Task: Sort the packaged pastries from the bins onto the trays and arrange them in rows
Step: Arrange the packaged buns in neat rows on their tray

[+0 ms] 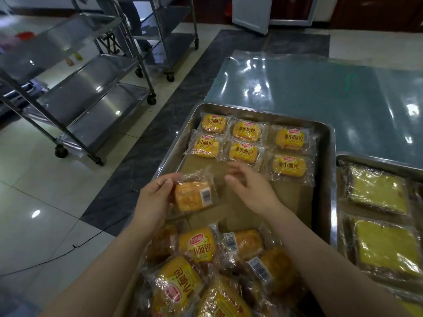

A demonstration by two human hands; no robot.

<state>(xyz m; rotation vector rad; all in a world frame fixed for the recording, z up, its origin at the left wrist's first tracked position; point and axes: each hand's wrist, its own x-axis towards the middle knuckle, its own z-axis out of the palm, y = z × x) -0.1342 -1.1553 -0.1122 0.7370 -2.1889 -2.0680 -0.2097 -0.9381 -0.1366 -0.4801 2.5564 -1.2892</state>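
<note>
6 packaged pastries (248, 140) lie label-up in 2 rows at the far end of the steel tray (325, 179) on the counter (343, 92). Left hand (153, 197) has its grip pinching a pastry packet (194, 195), barcode up, over the tray's bare middle. Right hand (251, 188) hovers beside it, fingers spread. Loose packets (206, 266) are heaped nearer.
</note>
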